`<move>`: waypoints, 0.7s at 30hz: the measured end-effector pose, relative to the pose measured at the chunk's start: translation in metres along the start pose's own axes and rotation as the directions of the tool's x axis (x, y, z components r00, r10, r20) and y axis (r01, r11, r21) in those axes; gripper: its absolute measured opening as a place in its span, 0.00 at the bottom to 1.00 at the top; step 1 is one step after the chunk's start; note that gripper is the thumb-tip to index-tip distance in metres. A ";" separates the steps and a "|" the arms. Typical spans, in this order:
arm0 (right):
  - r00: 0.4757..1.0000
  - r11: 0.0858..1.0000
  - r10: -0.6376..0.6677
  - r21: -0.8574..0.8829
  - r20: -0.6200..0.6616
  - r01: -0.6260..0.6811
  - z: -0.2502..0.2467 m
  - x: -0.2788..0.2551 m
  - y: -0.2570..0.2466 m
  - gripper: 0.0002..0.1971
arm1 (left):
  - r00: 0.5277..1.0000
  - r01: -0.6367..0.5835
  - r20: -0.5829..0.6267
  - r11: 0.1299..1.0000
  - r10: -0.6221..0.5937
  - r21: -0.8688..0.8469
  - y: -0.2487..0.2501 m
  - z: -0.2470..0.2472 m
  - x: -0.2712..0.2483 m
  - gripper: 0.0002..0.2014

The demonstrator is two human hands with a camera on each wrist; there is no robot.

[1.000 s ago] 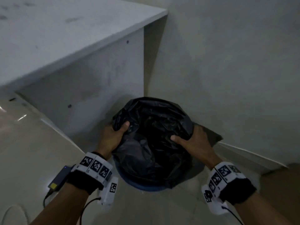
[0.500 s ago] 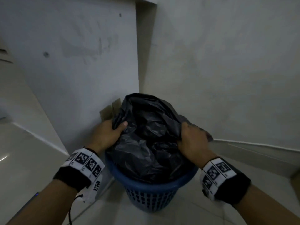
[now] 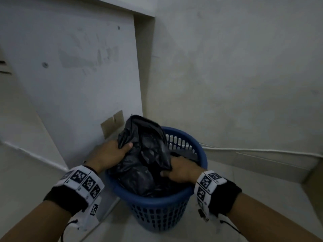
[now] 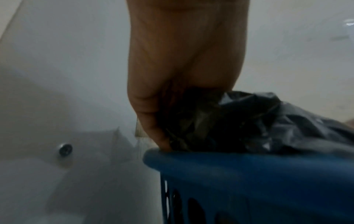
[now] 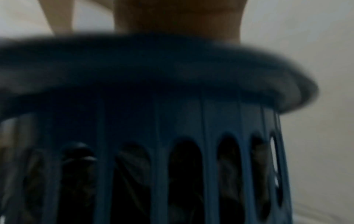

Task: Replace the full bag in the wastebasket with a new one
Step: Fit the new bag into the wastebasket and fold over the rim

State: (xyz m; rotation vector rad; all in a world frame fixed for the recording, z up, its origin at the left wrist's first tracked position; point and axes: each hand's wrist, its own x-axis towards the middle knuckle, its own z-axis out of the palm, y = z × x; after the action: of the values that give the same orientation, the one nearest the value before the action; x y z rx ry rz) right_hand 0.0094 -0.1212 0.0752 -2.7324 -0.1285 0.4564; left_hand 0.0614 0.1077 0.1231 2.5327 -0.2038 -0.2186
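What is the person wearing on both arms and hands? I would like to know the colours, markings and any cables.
Both arms are bare, without sleeves, and no gloves are worn. The left hand and the right hand each have a black wristband behind them, wrapped with a white band printed with black square code markers. A white device hangs under each wrist, and a thin black cable trails from it.

Place: an indoor room corner, office or home; which, cannot tell.
Furniture: grey-white laminate desk side panel [image 3: 78, 75] with round metal fastener [image 4: 65, 149].
Walls: plain off-white plaster wall [image 3: 236, 67].
Floor: glossy pale tiled floor [image 3: 21, 172].
Fixture: blue perforated plastic wastebasket [image 3: 157, 213].
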 end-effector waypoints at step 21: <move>0.752 0.727 0.335 0.664 -0.567 0.177 -0.044 0.004 0.047 0.03 | 0.976 0.118 -0.006 0.546 -0.220 -0.830 -0.002 0.021 0.022 0.29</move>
State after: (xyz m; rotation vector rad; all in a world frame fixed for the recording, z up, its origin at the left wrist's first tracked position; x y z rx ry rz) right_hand 0.0285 -0.1790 0.0951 -1.9781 0.3084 -0.4159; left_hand 0.0791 0.0936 0.1018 1.5831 0.1753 -0.1874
